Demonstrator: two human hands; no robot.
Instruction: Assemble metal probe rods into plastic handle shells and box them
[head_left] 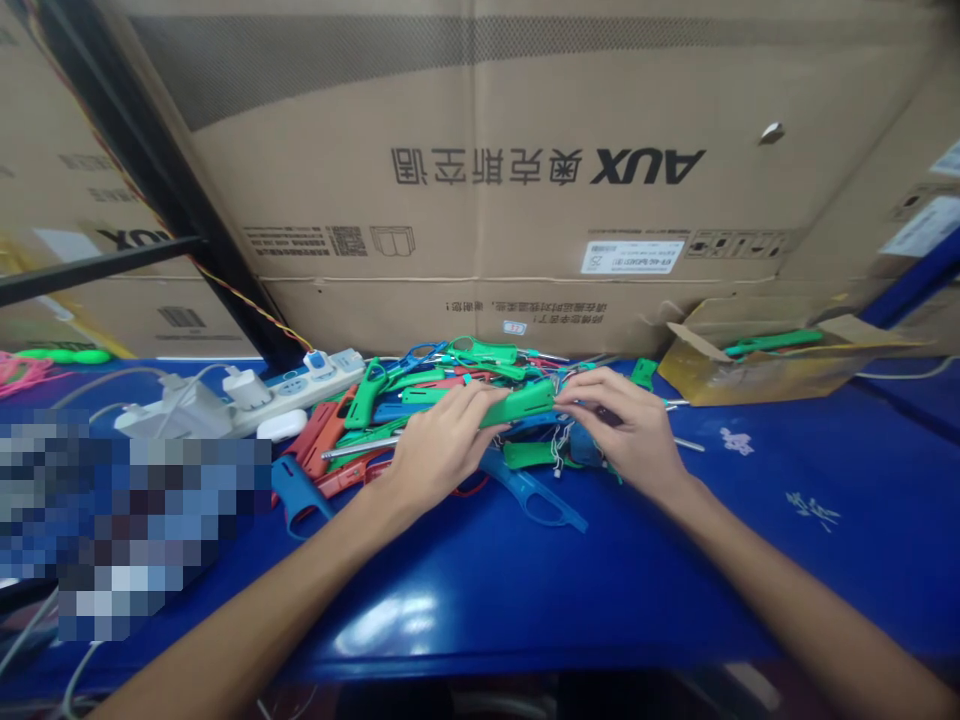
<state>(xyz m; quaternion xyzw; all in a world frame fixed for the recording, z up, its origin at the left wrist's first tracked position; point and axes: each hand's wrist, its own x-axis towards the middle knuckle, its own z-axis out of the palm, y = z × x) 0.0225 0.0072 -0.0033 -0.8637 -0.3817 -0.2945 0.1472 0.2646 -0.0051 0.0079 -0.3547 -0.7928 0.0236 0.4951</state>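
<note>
My left hand point(442, 430) is wrapped round a green long-nosed lighter point(521, 402), whose metal tube points left from under the fingers. At the lighter's right end, the thumb and fingers of my right hand point(619, 415) are pinched together on a small part, too small to make out. Below and behind both hands lies a pile of lighter pieces: green handles point(367, 395), orange-red handles point(311, 435) and a blue handle shell point(536, 490). Thin white wires point(559, 450) hang down beside my right hand.
A power strip point(300, 385) with white plugs point(247, 388) stands left of the pile, with a small white case point(281, 425) beside it. An open cardboard box point(720, 370) holding green pieces is at the right. Large cardboard point(480, 240) walls the back of the blue table point(465, 600).
</note>
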